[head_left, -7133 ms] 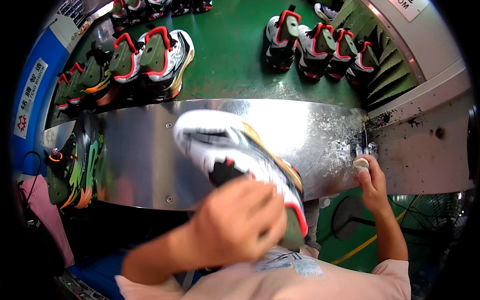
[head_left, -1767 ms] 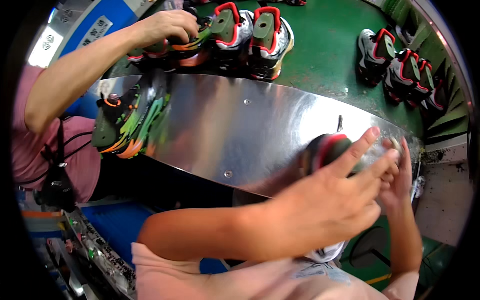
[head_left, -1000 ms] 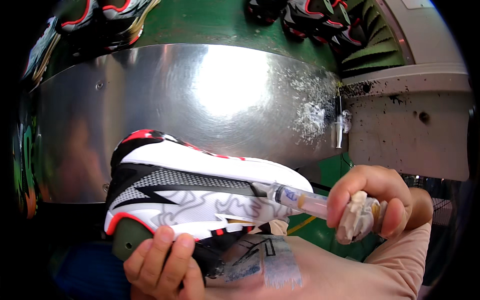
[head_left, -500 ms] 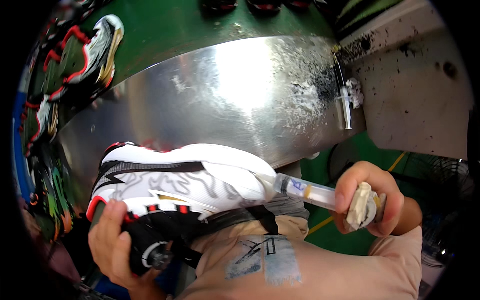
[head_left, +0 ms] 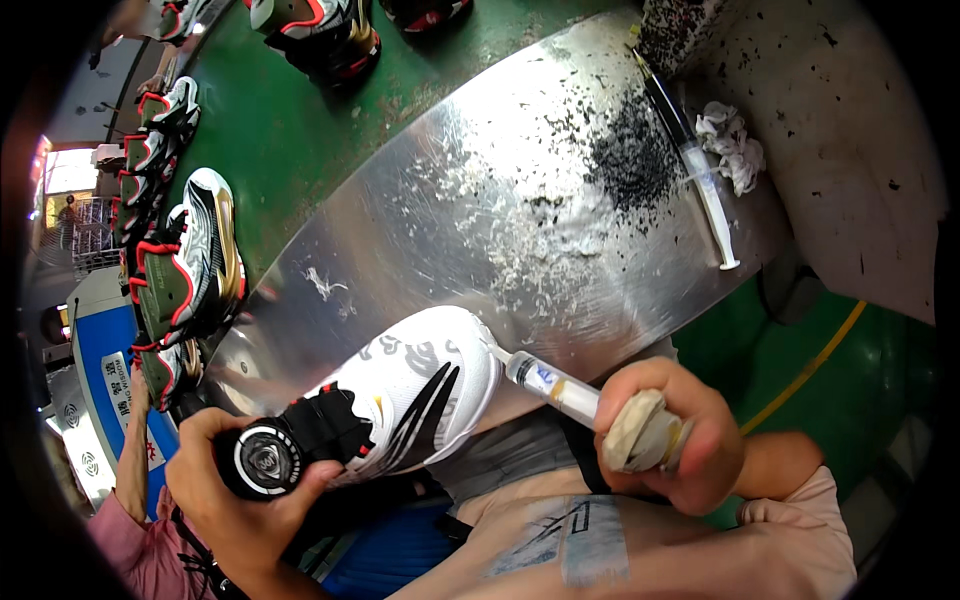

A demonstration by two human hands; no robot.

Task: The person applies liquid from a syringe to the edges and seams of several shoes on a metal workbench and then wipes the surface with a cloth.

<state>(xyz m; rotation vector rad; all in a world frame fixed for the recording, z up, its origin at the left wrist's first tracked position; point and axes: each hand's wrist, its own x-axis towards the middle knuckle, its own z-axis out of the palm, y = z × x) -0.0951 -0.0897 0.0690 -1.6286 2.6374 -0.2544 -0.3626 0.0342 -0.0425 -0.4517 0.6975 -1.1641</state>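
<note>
A white sneaker (head_left: 415, 385) with black stripes and red trim lies across my front, its top turned up and its toe pointing to the upper right. My left hand (head_left: 225, 500) is closed around the heel and collar end, thumb beside the black tongue with its round emblem (head_left: 268, 460). Wrapped in my right hand (head_left: 690, 440) is a clear syringe (head_left: 556, 388), its plunger end padded with whitish material (head_left: 635, 432). The syringe's thin tip meets the rim of the toe, where the upper joins the sole; whether fluid comes out is too small to tell.
Below the sneaker is a shiny metal plate (head_left: 400, 230) with black and white residue. A second syringe (head_left: 705, 195) with dark contents lies beside crumpled tissue (head_left: 733, 148). Several sneakers (head_left: 205, 235) line the green surface at left. Another person's arm (head_left: 132, 455) shows at far left.
The sneaker has rolled from its side to top up, its toe swinging away from me. The syringe tip has moved left along the toe edge. My view has shifted toward the left.
</note>
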